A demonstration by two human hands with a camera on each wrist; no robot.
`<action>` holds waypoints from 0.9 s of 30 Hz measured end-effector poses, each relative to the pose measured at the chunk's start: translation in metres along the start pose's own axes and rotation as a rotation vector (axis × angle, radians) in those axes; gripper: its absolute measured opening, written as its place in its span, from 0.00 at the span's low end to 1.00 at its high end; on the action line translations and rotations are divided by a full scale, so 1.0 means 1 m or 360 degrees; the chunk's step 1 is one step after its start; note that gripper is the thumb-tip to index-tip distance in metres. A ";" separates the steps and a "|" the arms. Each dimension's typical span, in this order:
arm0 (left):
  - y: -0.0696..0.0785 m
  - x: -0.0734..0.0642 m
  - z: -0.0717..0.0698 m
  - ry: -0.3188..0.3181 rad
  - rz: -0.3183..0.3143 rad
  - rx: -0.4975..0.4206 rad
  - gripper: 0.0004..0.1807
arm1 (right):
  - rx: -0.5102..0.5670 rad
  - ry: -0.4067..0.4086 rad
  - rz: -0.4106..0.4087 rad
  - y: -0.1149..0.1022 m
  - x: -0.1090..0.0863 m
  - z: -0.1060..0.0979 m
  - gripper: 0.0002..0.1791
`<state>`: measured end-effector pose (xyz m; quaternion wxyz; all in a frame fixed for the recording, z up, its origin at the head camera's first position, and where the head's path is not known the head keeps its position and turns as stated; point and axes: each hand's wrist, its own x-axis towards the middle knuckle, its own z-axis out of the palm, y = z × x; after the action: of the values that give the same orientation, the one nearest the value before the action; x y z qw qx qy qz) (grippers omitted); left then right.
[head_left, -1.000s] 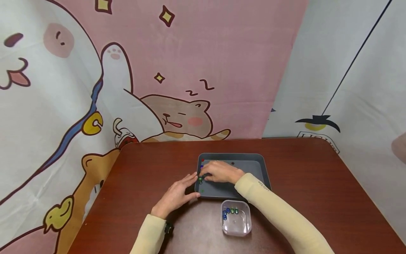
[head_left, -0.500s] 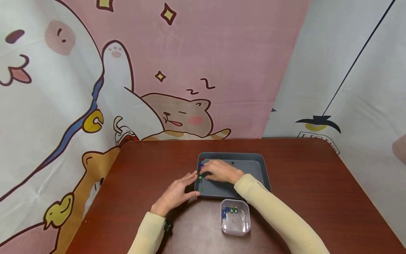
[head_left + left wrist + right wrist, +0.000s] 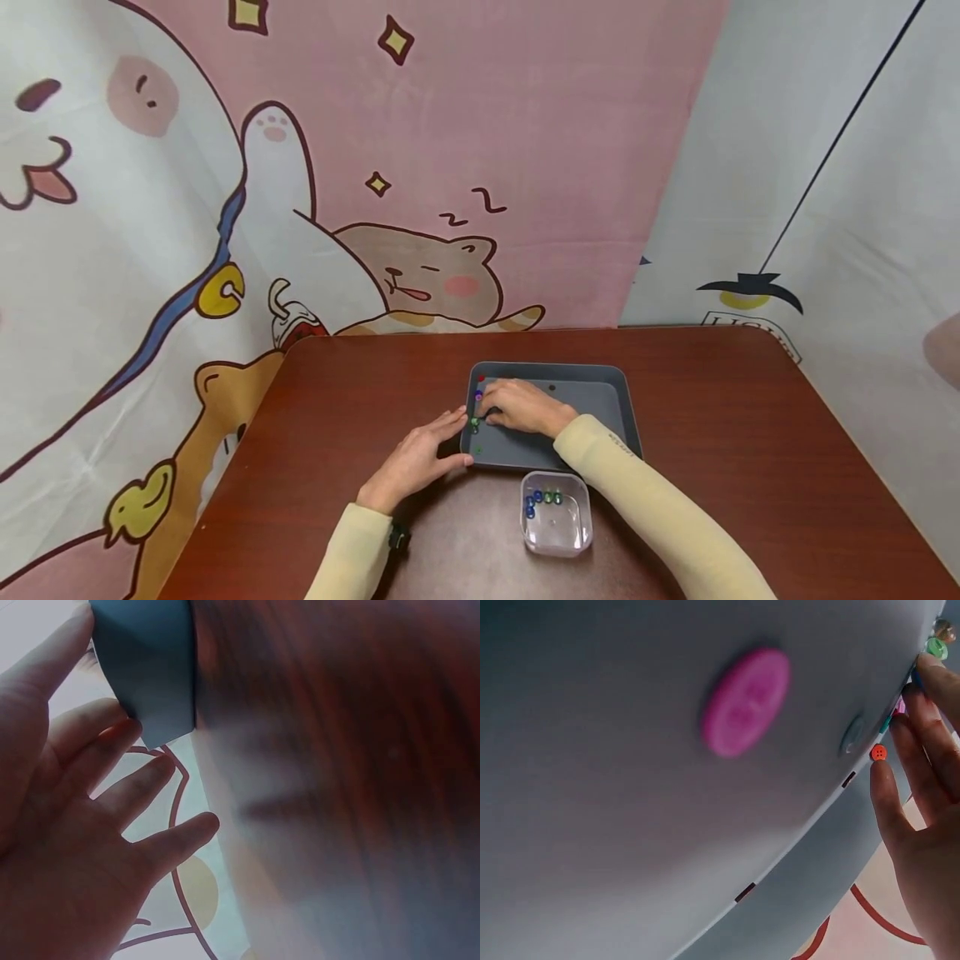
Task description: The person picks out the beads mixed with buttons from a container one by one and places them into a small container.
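Note:
In the head view my right hand (image 3: 517,406) reaches into a grey tray (image 3: 592,450), near its left wall. A small blue marble (image 3: 916,678) shows between thumb and index fingertip in the right wrist view, apparently pinched. Just beyond the fingertips sit a green marble (image 3: 937,649) and a brownish marble (image 3: 945,630). An orange-red button (image 3: 878,753) lies close to another finger. My left hand (image 3: 414,458) touches the tray's left edge, thumb at the near corner. Its fingers look straight and spread in the left wrist view, beside the tray wall (image 3: 154,667).
A clear plastic box (image 3: 557,537) with several blue and green marbles stands in front of the tray. More buttons lie in the tray, including a large pink button (image 3: 746,703) and a green button (image 3: 478,451). Brown table (image 3: 720,433) surrounds them; a printed curtain hangs behind.
My right fingers have shifted slightly right, away from the tray's left wall, and the purple buttons there show more. The left hand stays in place.

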<state>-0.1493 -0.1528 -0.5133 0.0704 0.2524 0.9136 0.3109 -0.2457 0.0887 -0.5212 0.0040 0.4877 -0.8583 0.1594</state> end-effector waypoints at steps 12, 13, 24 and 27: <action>0.000 0.001 0.000 -0.0011 0.0008 0.0007 0.39 | 0.0175 0.0053 0.0095 -0.004 -0.005 -0.025 0.09; 0.000 0.001 -0.001 -0.0016 0.0004 0.0010 0.39 | 0.0183 0.0059 0.0110 -0.004 -0.006 -0.028 0.10; 0.001 -0.001 -0.001 -0.0033 -0.0011 0.0032 0.39 | 0.0216 0.0177 0.0112 -0.014 -0.027 -0.065 0.09; 0.002 -0.001 -0.002 -0.0035 -0.0015 0.0036 0.39 | 0.0209 0.0219 0.0119 -0.019 -0.035 -0.074 0.10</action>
<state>-0.1484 -0.1526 -0.5103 0.0790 0.2524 0.9174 0.2975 -0.2226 0.1289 -0.4518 0.0251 0.4424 -0.8614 0.2483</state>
